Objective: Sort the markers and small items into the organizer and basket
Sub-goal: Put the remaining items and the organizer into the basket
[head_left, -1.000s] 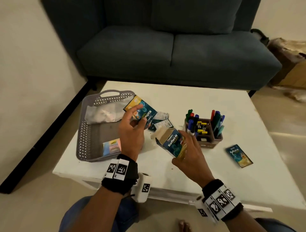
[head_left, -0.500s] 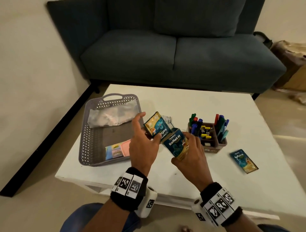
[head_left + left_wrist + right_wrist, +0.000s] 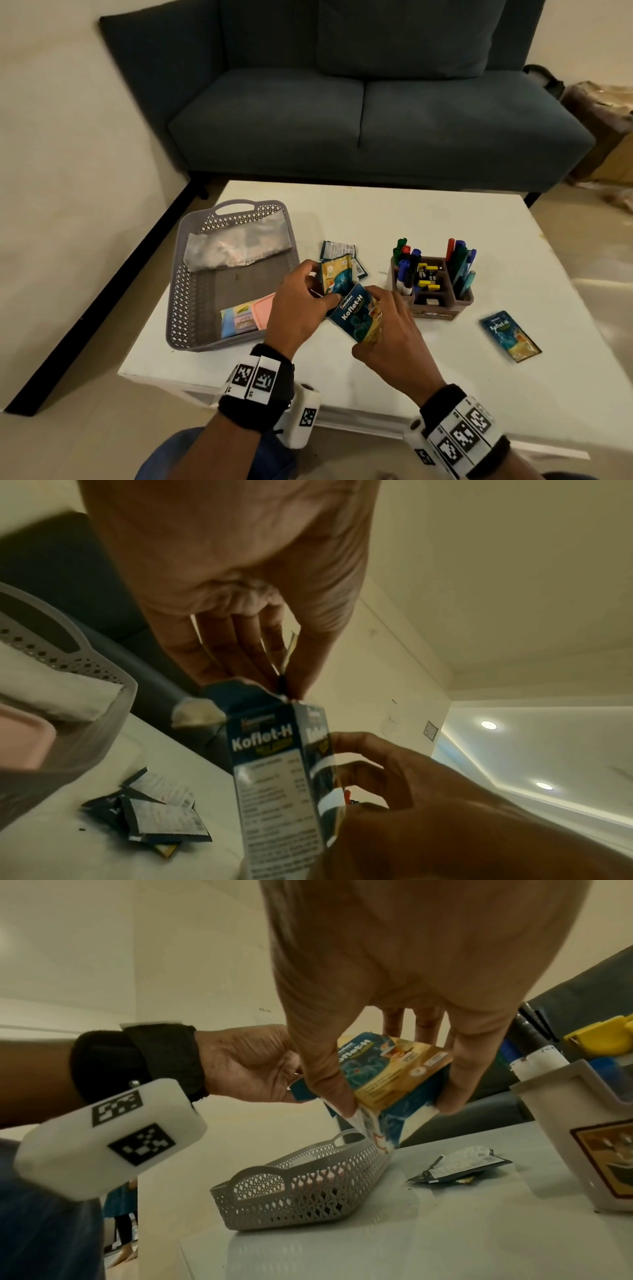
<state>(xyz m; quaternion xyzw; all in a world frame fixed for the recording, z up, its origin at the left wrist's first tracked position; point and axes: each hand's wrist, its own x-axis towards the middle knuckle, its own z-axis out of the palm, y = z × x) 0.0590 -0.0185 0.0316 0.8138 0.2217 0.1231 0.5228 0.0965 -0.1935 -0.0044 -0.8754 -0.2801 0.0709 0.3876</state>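
Two hands meet above the white table: your right hand (image 3: 390, 337) grips a blue cardboard Koflet-H box (image 3: 358, 317); your left hand (image 3: 299, 308), at nine o'clock, pinches a blue-yellow foil sachet (image 3: 335, 275).

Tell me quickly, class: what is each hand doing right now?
Left hand: fingers pinching a sachet at the open top of the Koflet-H box.
Right hand: fingers curled round the Koflet-H box.
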